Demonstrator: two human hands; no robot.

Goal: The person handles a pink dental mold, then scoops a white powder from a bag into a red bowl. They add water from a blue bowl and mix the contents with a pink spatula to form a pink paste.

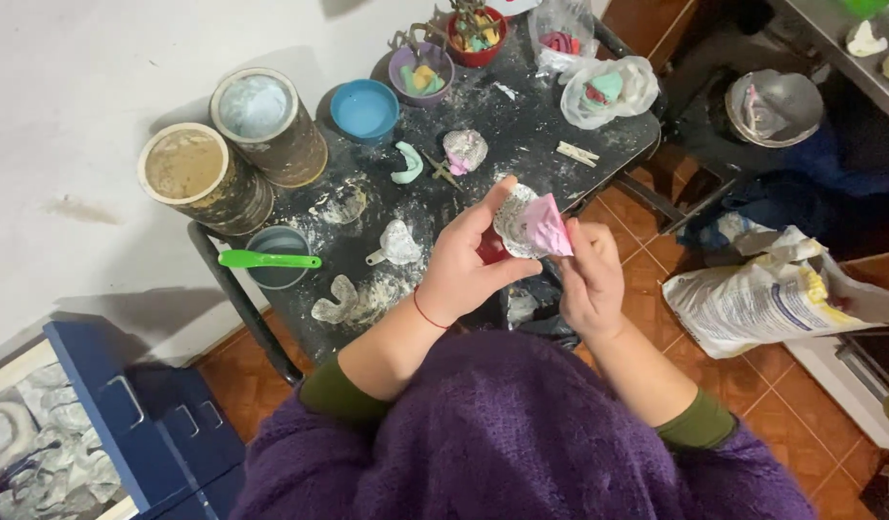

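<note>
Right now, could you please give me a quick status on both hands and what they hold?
Left hand and right hand both gripping the white plaster cast with pink mould. Held above the dusty black table. Nothing between the hands.

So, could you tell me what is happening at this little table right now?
A person in a purple sweater holds a white plaster cast with pink material in both hands above a dusty black table. The left hand cups it from below; the right hand grips the pink edge. On the table sit two large tins, a blue bowl, a grey bowl with a green spatula and more plaster casts.
</note>
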